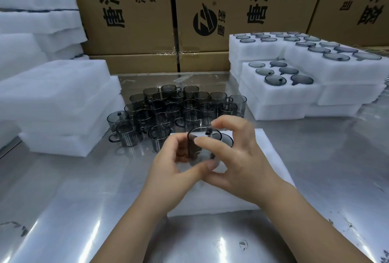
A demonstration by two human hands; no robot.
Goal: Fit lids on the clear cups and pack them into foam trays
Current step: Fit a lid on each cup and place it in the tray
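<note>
I hold one smoky clear cup [202,146] upright between both hands, just above the near foam tray [271,157] that lies flat on the surface [63,199]. My left hand [174,161] curls round the cup's left side, with the thumb pressed against the wall low down. My right hand [240,157] wraps the right side, its forefinger lying across the front of the cup and the other fingers raised and bent over the rim. A small dark knob shows at the rim, so a lid may be sitting there, but motion blur keeps me from telling whether it is seated.

Just behind my right hand, another cup [228,141] sits in the same tray. Beyond my hands a cluster of unlidded cups [179,106] with handles stands packed together on the surface. To the right, stacked foam trays [280,94] hold lidded cups in their pockets. To the left are piles of plain foam [59,98]. Brown cardboard boxes [130,20] with black printed lettering stand along the back.
</note>
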